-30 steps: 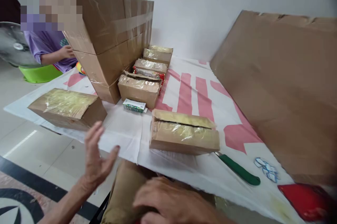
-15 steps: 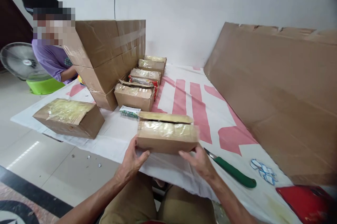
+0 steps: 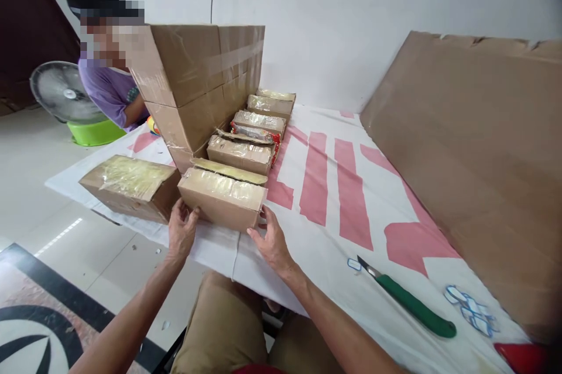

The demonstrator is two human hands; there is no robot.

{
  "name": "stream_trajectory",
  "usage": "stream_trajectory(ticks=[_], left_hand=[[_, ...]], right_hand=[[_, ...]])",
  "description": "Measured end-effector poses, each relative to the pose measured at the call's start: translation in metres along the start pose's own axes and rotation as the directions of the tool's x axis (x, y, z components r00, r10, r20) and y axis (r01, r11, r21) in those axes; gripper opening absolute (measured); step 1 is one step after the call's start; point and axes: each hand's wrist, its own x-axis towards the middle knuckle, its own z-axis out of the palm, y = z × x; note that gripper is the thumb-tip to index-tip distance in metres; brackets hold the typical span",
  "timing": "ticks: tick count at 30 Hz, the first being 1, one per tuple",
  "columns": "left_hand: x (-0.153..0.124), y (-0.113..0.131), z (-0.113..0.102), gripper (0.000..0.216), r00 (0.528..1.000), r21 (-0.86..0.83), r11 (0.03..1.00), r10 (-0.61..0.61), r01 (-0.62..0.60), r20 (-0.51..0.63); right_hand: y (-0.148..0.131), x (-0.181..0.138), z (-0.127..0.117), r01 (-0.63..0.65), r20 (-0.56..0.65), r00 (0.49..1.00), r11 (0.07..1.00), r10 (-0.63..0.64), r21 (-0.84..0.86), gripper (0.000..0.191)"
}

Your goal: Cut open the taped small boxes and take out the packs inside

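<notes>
Lap (image 3: 230,327): tan trousers, below the table's near edge
Red item (image 3: 520,356): lower right, cut off by the frame
Knife (image 3: 415,306): green handle, lying on the white and pink cloth (image 3: 307,271), its tip near a small blue-edged label (image 3: 354,264)
Left hand (image 3: 181,230): grasping the carton by its near left corner
Right hand (image 3: 273,242): grasping the carton's right end, thumb at the near face
Carton (image 3: 222,204): between both hands, over the table's near edge, shiny tape along its top; whether lifted or resting, I cannot tell
Taped box (image 3: 127,181): just left of the carton
Box row (image 3: 239,154): beyond the carton, a red packet (image 3: 257,131) among the boxes
Stack (image 3: 193,67): tall brown boxes left of the row
Cardboard sheet (image 3: 474,175): upright along the table's right side
Co-worker (image 3: 103,90): purple shirt, black cap, partly hidden by the stack
Fan (image 3: 65,93): beside the co-worker, above a green basin (image 3: 96,133)
</notes>
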Motion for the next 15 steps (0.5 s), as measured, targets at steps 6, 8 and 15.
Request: stream_trajectory(ticks=[6,8,15], left_hand=[[-0.056,-0.018,-0.012,0.089,0.997,0.195,0.98,0.051,-0.039,-0.058],[-0.064,-0.019,-0.007,0.091,0.998,0.179,0.982,0.067,-0.062,-0.02],[-0.043,-0.018,0.021,0.101,0.999,0.188,0.981,0.04,-0.046,0.033]], right_hand=[[0.013,-0.014,-0.006,0.002,0.038,0.999,0.999,-0.001,-0.032,0.073],[0.01,-0.012,-0.004,-0.015,0.047,0.999,0.999,0.017,-0.046,0.079],[-0.008,-0.001,0.003,-0.045,0.041,0.998,0.996,0.048,-0.076,0.075]])
